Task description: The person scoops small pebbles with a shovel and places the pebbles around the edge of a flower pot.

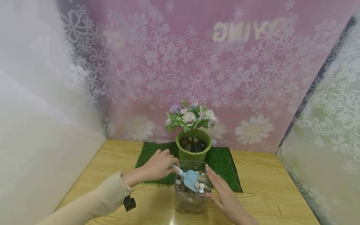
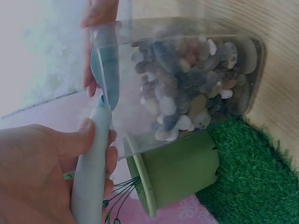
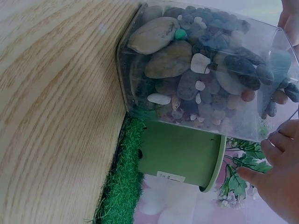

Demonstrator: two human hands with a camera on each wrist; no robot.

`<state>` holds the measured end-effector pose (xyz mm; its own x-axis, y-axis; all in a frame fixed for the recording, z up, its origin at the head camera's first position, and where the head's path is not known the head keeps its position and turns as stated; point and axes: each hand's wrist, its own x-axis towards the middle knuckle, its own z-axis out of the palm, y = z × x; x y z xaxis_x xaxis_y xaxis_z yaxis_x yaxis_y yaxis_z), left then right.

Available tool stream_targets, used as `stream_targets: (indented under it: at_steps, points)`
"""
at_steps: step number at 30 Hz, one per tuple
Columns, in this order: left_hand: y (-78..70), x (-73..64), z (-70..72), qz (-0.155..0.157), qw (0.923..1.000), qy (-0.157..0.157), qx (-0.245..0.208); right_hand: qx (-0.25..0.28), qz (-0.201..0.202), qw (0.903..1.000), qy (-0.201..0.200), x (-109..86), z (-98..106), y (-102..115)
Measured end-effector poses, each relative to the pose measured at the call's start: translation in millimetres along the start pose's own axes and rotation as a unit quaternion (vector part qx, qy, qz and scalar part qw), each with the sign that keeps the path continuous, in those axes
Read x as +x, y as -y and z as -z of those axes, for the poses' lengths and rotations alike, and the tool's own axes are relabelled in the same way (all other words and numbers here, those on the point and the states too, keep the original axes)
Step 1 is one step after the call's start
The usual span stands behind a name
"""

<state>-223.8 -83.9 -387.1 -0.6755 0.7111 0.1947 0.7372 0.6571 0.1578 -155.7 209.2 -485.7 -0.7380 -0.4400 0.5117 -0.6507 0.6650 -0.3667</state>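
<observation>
My left hand grips the pale handle of a light-blue garden trowel, thumb along the handle in the left wrist view. The trowel's blade is inside the top of a clear plastic container, tilted down toward its right front. Pebbles, white, grey and brown, lie beside the blade and fill much of the container. At the container's right side is my right hand, its fingers nearly straight, fingertips at the rim.
Right behind the container stands a green flowerpot with artificial flowers and stones inside. It sits on a green turf mat on the wooden table. A patterned pink curtain hangs behind.
</observation>
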Motion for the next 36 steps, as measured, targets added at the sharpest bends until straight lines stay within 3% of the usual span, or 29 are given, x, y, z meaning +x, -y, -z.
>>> stream_targets:
  at_steps: [6, 16, 21, 28, 36]
  points:
    - [-1.7, -9.6, 0.1, -0.004, 0.999, -0.043, -0.002, -0.011, -0.007, 0.9999, 0.011, -0.7, 2.3, 0.0]
    - [8.9, -25.7, 3.4, 0.029, 0.996, -0.083, 0.015, -0.011, 0.002, 0.9999, 0.005, 0.8, 5.4, 1.8]
    - [14.2, -31.4, 7.4, 0.046, 0.9938, -0.1, 0.011, -0.055, 0.031, 0.998, 0.006, 2.2, 8.4, 1.1]
    - [22.2, -32.3, 12.3, 0.07, 0.9905, -0.117, 0.016, -0.129, 0.092, 0.9873, 0.013, 6.9, 12.9, -0.4]
    - [38.0, -29.5, 18.7, 0.095, 0.9867, -0.129, 0.022, -0.136, 0.102, 0.985, 0.03, 12.4, 13.3, 4.8]
